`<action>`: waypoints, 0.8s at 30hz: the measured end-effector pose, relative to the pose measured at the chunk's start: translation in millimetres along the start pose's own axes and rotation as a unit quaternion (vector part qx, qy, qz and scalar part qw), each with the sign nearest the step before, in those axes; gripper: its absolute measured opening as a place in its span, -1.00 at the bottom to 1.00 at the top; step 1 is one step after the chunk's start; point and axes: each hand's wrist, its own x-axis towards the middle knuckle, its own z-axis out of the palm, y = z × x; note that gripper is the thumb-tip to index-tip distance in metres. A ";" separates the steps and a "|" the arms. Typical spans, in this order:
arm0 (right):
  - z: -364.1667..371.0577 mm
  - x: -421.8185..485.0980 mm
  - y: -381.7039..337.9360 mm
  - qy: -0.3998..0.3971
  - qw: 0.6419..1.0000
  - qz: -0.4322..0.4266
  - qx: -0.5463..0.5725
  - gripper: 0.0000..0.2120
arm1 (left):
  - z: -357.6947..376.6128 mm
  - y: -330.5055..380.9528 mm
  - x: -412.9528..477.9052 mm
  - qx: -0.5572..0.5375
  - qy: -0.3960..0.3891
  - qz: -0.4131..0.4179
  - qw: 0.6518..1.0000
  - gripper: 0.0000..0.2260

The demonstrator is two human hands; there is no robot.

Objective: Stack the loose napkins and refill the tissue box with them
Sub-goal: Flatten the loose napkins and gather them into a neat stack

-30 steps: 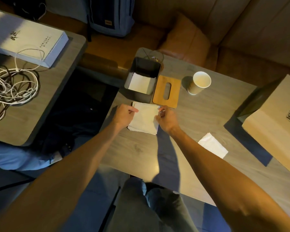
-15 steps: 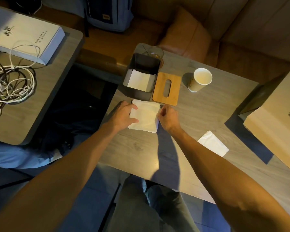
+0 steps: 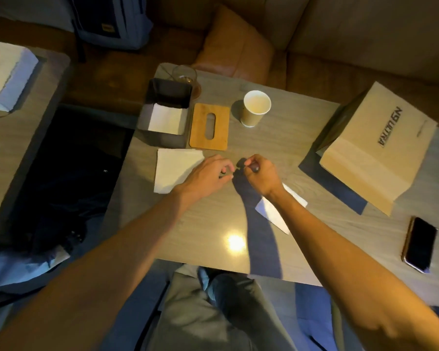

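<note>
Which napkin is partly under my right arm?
The lone napkin askew beneath the right forearm; the napkin pile lies by the left hand, a third napkin inside the tissue box.

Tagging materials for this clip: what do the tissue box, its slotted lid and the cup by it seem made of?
Tissue box: dark grey, matte, stiff thin walls; plastic or painted metal, cannot tell. Slotted lid: wood or bamboo, by its warm tan colour and faint grain, smooth finish. Disposable cup: paper, with rolled rim, pale inside, matte tan outside.

lounge or café seating area, brown leather sofa (image 3: pixel 314 34), low wood-grain tables (image 3: pixel 213 224), paper cup (image 3: pixel 255 107), backpack (image 3: pixel 112 21)
</note>
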 end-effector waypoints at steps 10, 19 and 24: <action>-53.8 -24.4 106.0 -0.002 0.981 0.123 -0.151 -0.69 | 92.6 66.4 16.0 0.046 -0.068 -0.041 0.996 -0.79; -54.1 -19.5 105.7 -0.047 0.978 0.141 -0.143 -0.86 | 111.5 53.6 22.3 0.024 -0.094 -0.094 0.991 -0.55; -59.1 -13.4 83.9 -0.032 0.993 0.107 -0.046 -0.91 | 94.1 37.6 30.4 -0.011 -0.087 -0.142 0.986 -0.64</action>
